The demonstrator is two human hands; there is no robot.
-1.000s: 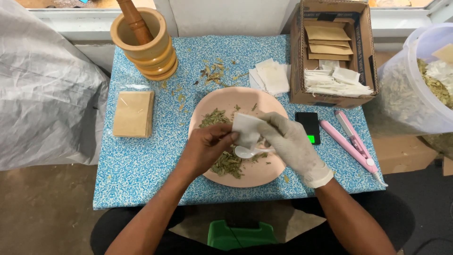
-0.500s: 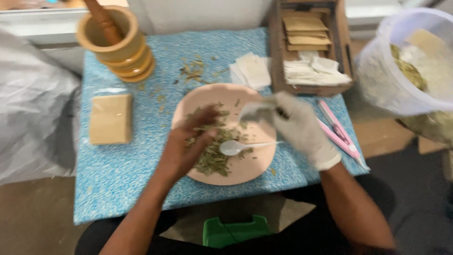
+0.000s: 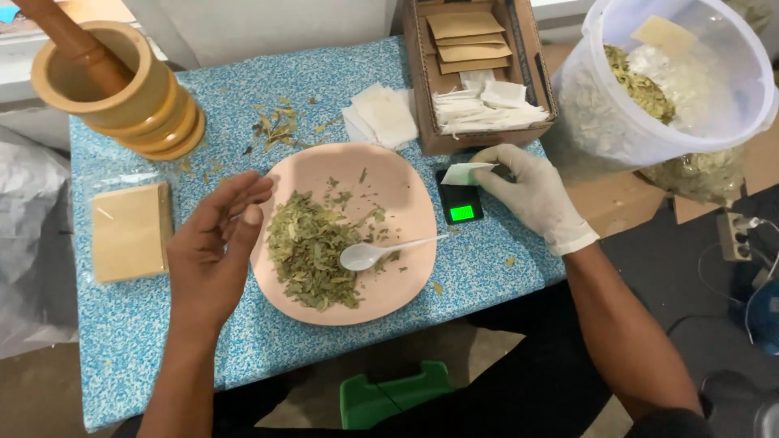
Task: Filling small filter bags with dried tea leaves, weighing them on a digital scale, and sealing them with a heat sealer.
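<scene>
A pink plate (image 3: 398,186) holds a heap of dried green leaves (image 3: 312,251) and a white plastic spoon (image 3: 381,251). My left hand (image 3: 215,247) is bare and hovers at the plate's left rim, fingers loosely curled, holding nothing. My right hand (image 3: 523,191) wears a white glove and pinches a small white sachet (image 3: 466,172) over a little black scale (image 3: 459,199) with a lit green display, just right of the plate.
A wooden mortar with pestle (image 3: 118,85) stands at the back left. A tan packet (image 3: 130,229) lies at the left. Loose white sachets (image 3: 380,116) lie behind the plate. A cardboard box (image 3: 479,69) holds brown envelopes and sachets. A plastic tub (image 3: 661,81) of leaves sits right.
My right hand has carried the sachet from over the plate to the scale on the right. My left hand has drawn back to the plate's left edge. The spoon now lies on the leaves.
</scene>
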